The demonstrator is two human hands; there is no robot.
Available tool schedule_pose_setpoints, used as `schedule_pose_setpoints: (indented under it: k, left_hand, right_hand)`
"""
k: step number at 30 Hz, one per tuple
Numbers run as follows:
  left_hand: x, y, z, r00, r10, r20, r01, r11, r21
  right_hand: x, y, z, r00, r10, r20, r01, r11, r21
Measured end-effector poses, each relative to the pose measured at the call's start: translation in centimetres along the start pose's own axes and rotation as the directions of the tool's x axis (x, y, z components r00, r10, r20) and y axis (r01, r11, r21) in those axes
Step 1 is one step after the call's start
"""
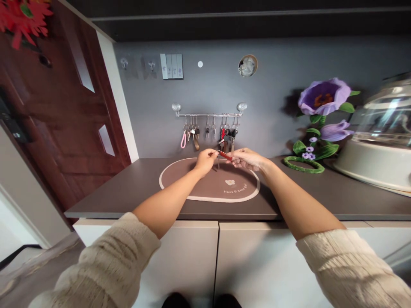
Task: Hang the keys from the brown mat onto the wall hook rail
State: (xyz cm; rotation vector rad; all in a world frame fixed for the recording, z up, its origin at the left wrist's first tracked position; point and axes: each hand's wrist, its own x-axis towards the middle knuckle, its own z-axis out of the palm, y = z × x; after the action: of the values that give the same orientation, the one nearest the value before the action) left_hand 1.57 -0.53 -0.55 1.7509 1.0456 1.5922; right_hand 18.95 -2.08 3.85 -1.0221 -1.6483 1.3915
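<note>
Both hands are in use above the far half of the oval mat (205,186), which lies on the bench (136,182). The workpiece, a slim red fob (226,155) with a thin metal ring (219,152) at its end, is held over the mat, between the two hands. The left hand (206,162) has its fingertips drawn together at the ring end; the exact contact is too small to confirm. The right hand (246,159) pinches the opposite end of the fob between thumb and fingers. A narrow metal piece (218,163), probably a key, hangs below the ring, over the mat. The step in hand is judged to be two-handed handling of the ring and its attached parts. From this position, the next move would call for a firm right-hand pinch to steady the fob and fine fingertip control at the ring; a loose grip could drop the parts onto the mat. Above and behind the mat's far edge, a clear rail (208,115) carries bunches of keys (193,131), including one with a pink strap (183,140). A purple flower ornament (324,98) stands right of the mat.
</note>
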Motion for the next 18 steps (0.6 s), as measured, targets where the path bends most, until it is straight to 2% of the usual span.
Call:
schedule_pose_setpoints:
  k: [7, 9, 14, 18]
  left_hand:
    - [-0.2, 1.0, -0.2, 0.992, -0.121, -0.038, 0.116, 0.986, -0.120]
    - [-0.3, 1.2, -0.1, 0.992, -0.120, -0.037, 0.114, 0.985, -0.132]
    - [-0.3, 1.0, -0.1, 0.997, -0.071, -0.003, 0.070, 0.992, -0.101]
    - [-0.3, 0.9, 0.0, 0.999, -0.042, 0.012, 0.043, 0.996, -0.079]
  right_hand:
    - [0.6, 0.9, -0.4, 0.998, -0.015, 0.060, 0.016, 1.000, -0.024]
    - [0.8, 1.2, -0.3, 0.999, -0.035, 0.041, 0.037, 0.998, -0.042]
    - [1.3, 1.5, 0.3, 0.978, -0.179, -0.103, 0.175, 0.983, -0.049]
    - [1.1, 1.4, 1.0, 0.960, -0.264, -0.098, 0.257, 0.963, -0.080]
